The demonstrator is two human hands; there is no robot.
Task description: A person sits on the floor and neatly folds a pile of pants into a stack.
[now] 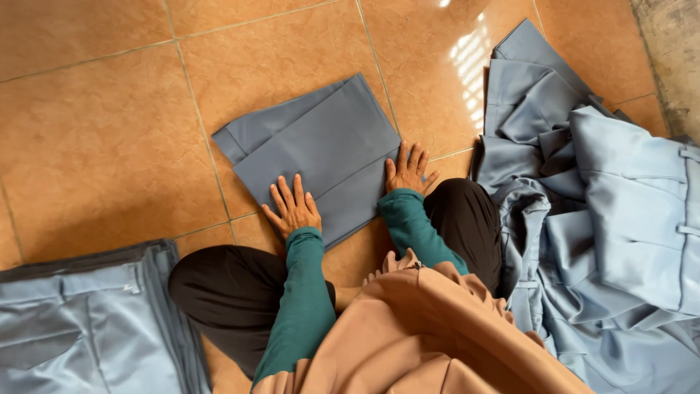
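Person kneeling on floor, tan top and green sleeves nearest camera, dark-clad knees spread either side. Both hands flat, palms down, fingers spread, gripping nothing. Left hand (293, 208) presses the near edge of a folded grey garment (321, 146); right hand (408, 170) rests at its near right corner, partly on fabric, partly on tile. Hands are apart, with the garment's near edge running between them.

Garment: slate grey, smooth weave, folded into a neat rectangle lying at an angle to the tile lines, two layers visible with a stepped edge on the far-left side, one crease line across the near part.

Left of the left hand, close to the knee: stack of folded grey trousers (95, 321), waistband and belt loop showing. Right of the right hand: loose heap of unfolded grey-blue trousers (598, 219), rumpled, touching the right knee.

Surface: glossy orange-brown tiled floor (95, 124), pale grout lines, window glare beyond the right hand. Far right corner: rough grey concrete strip (674, 58).
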